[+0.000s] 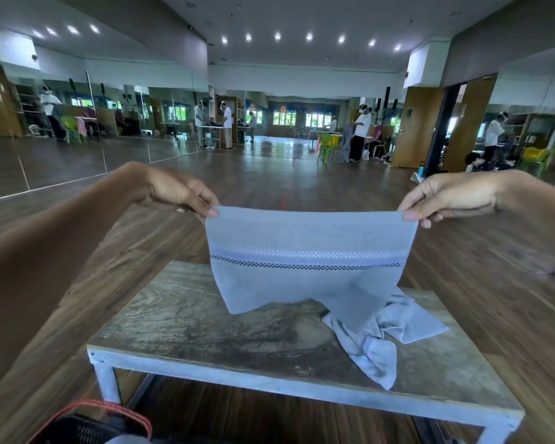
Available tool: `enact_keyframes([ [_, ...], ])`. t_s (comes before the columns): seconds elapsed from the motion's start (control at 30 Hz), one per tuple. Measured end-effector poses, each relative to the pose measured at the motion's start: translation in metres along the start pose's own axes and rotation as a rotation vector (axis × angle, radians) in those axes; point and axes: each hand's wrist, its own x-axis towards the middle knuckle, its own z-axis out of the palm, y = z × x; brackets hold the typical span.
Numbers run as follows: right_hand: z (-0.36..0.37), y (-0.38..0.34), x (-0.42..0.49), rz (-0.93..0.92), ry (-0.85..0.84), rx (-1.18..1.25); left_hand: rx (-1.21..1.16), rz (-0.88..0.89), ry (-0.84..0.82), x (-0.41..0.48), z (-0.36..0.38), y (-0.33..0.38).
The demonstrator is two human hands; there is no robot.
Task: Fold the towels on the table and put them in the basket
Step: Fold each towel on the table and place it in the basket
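Left hand (pixel 173 190) and right hand (pixel 446 197) are each pinched on a top corner of the blue towel (pixel 305 261), which is held stretched above the table (pixel 205 331).

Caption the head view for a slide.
Left hand and right hand pinch the blue towel by its top corners over the table.

Worn wooden table (pixel 189 315); a crumpled towel (pixel 377 355) lies toward its right.

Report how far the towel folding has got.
Done: a pale cloth may already lie in the basket; unclear. In hand: left hand and right hand pinch the top corners of the blue towel, unfolded. Left: folding it, plus the crumpled cloth on the table.
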Motion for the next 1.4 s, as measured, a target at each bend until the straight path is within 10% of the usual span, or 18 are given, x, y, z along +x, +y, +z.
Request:
enact_keyframes([
  [0.13,0.004,0.007,0.02,0.003,0.067,-0.019,0.006,-0.041,0.135,0.011,0.013,-0.001],
  [0.4,0.04,0.04,0.097,0.028,0.539,-0.206,0.435,-0.05,0.907,0.082,0.05,-0.038],
  [0.6,0.068,0.069,0.128,-0.052,0.777,-0.207,0.355,0.065,1.085,0.109,0.07,-0.081],
  [1.1,0.299,0.186,0.073,-0.016,0.413,-0.04,0.107,0.029,0.365,0.038,0.275,-0.207],
  [1.4,0.281,0.209,0.132,-0.003,0.489,-0.022,-0.08,-0.04,0.423,0.089,0.255,-0.218],
])
